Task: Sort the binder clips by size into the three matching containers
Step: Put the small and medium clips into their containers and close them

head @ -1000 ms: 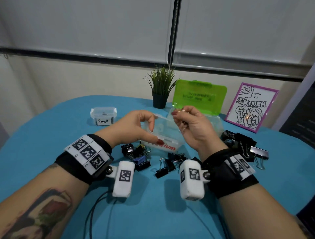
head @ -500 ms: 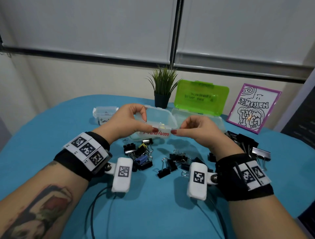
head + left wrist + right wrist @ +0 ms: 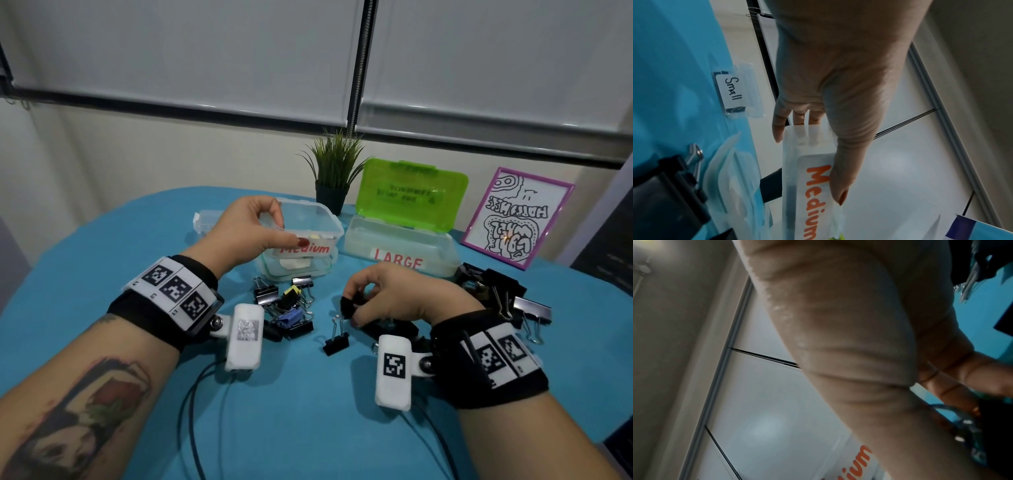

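Observation:
The clear tub labelled Medium (image 3: 317,224) stands open at the table's centre, with a clear lid (image 3: 298,269) under it. My left hand (image 3: 289,233) grips its left rim, thumb on the front label and fingers over the edge; the left wrist view shows the same hold of my left hand (image 3: 807,164) on the Medium tub (image 3: 797,186). My right hand (image 3: 351,308) is down among the loose clips and pinches a black binder clip (image 3: 347,305). In the right wrist view the picture is blurred and the palm hides the clip.
The Large tub (image 3: 400,240) with its green lid up stands right of Medium. The Small tub (image 3: 203,222) sits far left, behind my left hand. Mixed clips (image 3: 291,308) lie in the middle, one black clip (image 3: 336,342) nearer, big clips (image 3: 500,294) right. A plant (image 3: 334,171) stands behind.
The lid has come off the Medium tub. My right hand has left the tub, dropped to the clips and taken a black one. My left hand keeps hold of the tub.

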{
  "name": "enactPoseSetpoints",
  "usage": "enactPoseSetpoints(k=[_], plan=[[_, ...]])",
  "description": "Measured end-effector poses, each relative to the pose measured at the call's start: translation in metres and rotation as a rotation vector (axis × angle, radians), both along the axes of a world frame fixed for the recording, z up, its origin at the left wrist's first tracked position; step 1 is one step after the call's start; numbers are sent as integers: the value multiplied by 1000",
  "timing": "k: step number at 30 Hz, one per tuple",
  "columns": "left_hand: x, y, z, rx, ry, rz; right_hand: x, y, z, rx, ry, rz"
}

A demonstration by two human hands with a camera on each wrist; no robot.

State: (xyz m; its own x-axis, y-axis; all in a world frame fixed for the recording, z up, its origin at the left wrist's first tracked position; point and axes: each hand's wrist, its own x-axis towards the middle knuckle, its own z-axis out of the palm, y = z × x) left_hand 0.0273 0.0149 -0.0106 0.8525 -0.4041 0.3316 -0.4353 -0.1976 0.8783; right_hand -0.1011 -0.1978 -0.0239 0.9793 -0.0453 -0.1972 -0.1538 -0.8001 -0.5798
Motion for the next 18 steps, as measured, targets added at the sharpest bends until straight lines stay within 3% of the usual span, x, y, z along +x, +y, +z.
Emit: enactPoseSetpoints(k=[4, 7, 14, 18], plan=[[1, 0, -2, -6, 16, -19, 4, 5, -3, 9, -36, -37], [2, -1, -3, 10, 27, -22, 6, 5, -5, 137, -64, -69], [4, 2, -4, 41, 7, 1, 14, 2, -6, 711, -112, -247], [0, 3, -2, 54, 12, -23, 13, -3, 4, 1021, -264, -359]])
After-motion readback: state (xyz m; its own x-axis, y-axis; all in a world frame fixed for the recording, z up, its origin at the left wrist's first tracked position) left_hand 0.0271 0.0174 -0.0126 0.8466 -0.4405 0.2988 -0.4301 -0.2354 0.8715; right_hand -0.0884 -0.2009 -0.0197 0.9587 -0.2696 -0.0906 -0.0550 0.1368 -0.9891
